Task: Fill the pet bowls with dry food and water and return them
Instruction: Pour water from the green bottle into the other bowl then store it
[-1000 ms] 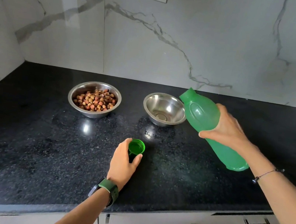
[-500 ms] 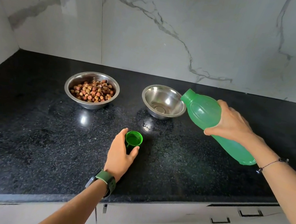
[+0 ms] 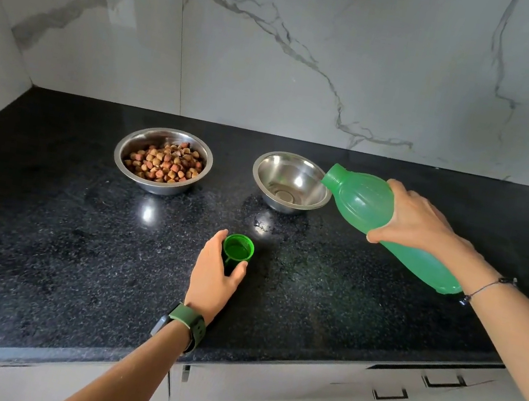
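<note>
Two steel bowls stand on the black counter (image 3: 43, 234). The left bowl (image 3: 130, 165) holds brown dry food (image 3: 163, 165). The right bowl (image 3: 290, 173) has no food in it; I cannot tell whether any water lies in it. My right hand (image 3: 415, 221) grips a green plastic bottle (image 3: 364, 198) round its middle, tilted with its open neck at the right bowl's rim. My left hand (image 3: 211, 278) holds the green bottle cap (image 3: 238, 248) on the counter, open side up, in front of the bowls.
A marble wall rises behind the counter and at its left side. White drawers with dark handles (image 3: 390, 393) run under the front edge. A watch is on my left wrist and a thin bracelet on my right.
My right hand has tipped the bottle further and brought its neck down to the right bowl's rim. My left hand stays on the cap.
</note>
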The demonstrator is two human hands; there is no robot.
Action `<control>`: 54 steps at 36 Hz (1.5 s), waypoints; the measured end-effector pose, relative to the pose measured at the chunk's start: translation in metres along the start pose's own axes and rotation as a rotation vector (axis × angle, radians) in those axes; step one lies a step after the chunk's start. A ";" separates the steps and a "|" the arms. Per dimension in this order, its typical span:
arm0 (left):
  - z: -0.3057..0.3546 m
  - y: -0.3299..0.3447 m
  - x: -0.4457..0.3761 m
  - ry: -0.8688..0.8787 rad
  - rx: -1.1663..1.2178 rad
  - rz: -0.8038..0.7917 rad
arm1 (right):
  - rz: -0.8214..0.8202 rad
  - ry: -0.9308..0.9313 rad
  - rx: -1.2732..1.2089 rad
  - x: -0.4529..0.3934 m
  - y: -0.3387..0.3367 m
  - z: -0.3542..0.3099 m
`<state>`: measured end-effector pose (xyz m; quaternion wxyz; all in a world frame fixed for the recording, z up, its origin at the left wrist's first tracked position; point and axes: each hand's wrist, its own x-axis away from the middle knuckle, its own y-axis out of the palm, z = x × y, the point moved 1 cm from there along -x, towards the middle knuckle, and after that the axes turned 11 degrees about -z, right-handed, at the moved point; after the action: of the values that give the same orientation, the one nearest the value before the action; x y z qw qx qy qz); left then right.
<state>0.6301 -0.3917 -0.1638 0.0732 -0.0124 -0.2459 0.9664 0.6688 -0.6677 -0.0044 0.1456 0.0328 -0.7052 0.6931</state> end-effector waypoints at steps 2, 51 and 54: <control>0.000 0.000 0.000 0.000 -0.002 0.002 | -0.001 0.001 0.009 0.000 -0.001 0.000; -0.003 0.000 -0.001 -0.014 0.023 0.002 | -0.013 -0.009 0.057 0.003 -0.017 -0.002; -0.002 -0.001 0.000 -0.012 0.021 0.004 | -0.015 -0.007 0.064 0.004 -0.019 -0.002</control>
<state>0.6306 -0.3899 -0.1654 0.0699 -0.0063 -0.2364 0.9691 0.6703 -0.6656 0.0145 0.1473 0.0449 -0.6829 0.7141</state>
